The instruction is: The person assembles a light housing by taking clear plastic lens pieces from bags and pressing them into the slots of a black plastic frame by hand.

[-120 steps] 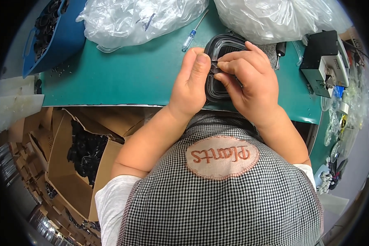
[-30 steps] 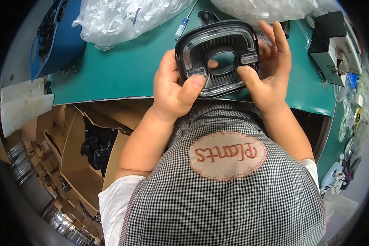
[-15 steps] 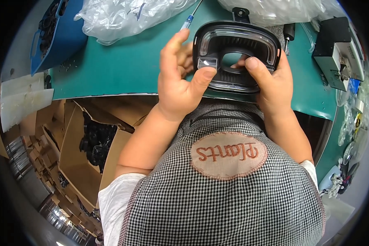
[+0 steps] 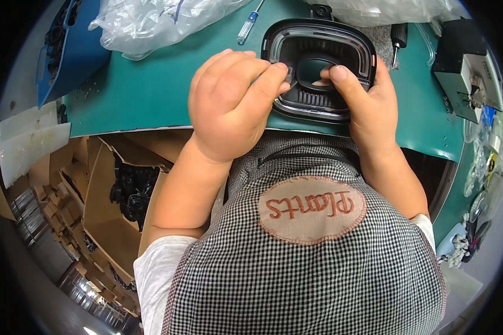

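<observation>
A black rounded-rectangle housing (image 4: 318, 70) with a clear rim and a ribbed lower part is held up over the near edge of the green table (image 4: 151, 95). My right hand (image 4: 369, 111) grips its right side, thumb pressed into the middle opening. My left hand (image 4: 229, 103) is at its left edge, fingertips pinching the clear rim.
A small screwdriver (image 4: 248, 25) with a blue and clear handle lies on the table behind the housing. Clear plastic bags (image 4: 151, 22) sit at the back, a blue bin (image 4: 67, 50) at far left, a grey-black machine (image 4: 464, 67) at right. Open cardboard boxes (image 4: 117, 190) with black parts stand below left.
Four seconds ago both hands worked on the part low on the table. Since then they lifted the housing toward the camera, and my left hand shifted from holding its side to pinching the rim.
</observation>
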